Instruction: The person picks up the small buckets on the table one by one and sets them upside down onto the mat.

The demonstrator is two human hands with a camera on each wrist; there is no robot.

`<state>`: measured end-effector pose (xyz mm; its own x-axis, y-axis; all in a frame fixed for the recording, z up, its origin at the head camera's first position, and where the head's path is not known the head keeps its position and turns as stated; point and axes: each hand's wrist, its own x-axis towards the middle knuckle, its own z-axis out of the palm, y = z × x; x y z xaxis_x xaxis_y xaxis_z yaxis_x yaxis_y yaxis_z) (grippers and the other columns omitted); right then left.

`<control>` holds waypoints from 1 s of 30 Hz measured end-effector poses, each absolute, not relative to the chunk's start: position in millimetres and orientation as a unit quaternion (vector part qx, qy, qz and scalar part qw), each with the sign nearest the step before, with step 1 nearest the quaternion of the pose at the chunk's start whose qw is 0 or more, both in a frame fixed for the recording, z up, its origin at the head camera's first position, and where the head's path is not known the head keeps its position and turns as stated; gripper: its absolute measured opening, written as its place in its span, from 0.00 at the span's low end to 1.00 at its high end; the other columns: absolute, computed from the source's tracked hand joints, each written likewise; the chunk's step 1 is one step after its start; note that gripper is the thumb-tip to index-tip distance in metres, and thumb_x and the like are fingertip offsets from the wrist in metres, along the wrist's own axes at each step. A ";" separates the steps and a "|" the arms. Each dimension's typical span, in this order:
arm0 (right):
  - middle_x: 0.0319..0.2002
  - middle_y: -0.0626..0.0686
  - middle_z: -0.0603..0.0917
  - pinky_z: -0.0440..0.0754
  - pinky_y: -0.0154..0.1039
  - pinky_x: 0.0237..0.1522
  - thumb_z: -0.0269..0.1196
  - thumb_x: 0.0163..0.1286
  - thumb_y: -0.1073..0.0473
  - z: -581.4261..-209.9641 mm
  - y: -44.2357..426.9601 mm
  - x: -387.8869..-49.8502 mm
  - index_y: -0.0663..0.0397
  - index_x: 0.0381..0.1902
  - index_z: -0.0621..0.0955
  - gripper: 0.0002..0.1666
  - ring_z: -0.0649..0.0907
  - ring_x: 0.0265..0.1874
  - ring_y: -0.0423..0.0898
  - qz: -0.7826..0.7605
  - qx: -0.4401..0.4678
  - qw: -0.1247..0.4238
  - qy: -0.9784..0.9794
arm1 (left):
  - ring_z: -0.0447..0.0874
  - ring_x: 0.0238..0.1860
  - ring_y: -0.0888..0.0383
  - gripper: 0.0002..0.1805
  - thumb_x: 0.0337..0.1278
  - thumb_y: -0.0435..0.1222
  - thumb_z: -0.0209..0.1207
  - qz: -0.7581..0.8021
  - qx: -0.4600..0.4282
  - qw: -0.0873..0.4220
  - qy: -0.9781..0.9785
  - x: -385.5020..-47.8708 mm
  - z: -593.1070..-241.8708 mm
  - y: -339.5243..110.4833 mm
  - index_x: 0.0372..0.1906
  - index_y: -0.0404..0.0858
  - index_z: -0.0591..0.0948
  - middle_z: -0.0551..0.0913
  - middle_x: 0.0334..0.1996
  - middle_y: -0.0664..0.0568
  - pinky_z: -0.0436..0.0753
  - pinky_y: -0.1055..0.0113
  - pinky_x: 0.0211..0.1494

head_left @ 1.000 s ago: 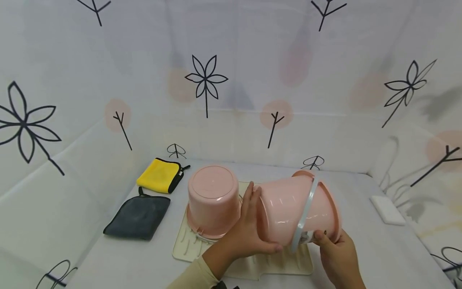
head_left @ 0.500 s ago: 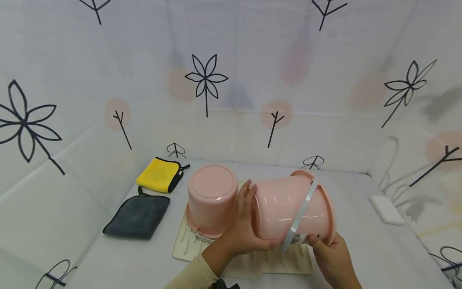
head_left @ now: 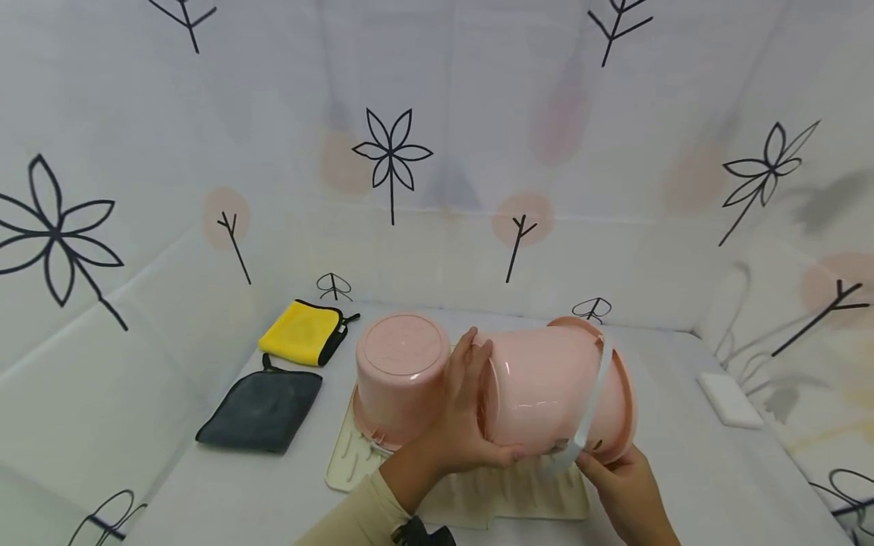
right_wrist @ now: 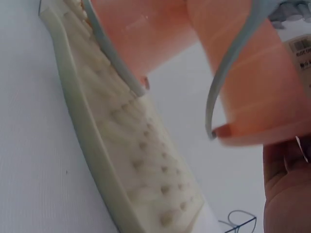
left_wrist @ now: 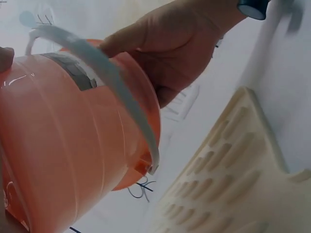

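A pink plastic bucket is held on its side above the tray, its base toward the left and its rim toward the right. My left hand grips the base end, thumb underneath and fingers up along the bottom. At the rim, my right hand pinches the lower edge. The pale handle loops around the bucket's side. A printed label shows on the wall near the right hand. Beside it, a second pink bucket stands upside down on the cream ridged tray.
Back left on the white table lie a yellow zip pouch and a dark grey pouch. A white block sits near the right edge. Patterned white cloth hangs behind and at the sides.
The held bucket has shifted slightly left and turned in my hands. Its label has moved partly underneath, and the handle has swung toward the rim. Both hands keep their grip.
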<state>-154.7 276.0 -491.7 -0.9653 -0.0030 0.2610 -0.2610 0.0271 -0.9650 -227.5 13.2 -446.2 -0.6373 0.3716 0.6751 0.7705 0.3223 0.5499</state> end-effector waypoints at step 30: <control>0.76 0.68 0.68 0.71 0.74 0.64 0.78 0.56 0.37 -508.4 298.5 -148.8 0.60 0.78 0.68 0.60 0.68 0.73 0.73 0.273 0.118 -0.093 -0.950 | 0.38 0.84 0.47 0.72 0.31 0.61 0.79 -0.311 -0.432 0.137 -0.835 -224.4 -310.8 -30.9 0.84 0.66 0.48 0.35 0.86 0.57 0.69 0.33 0.71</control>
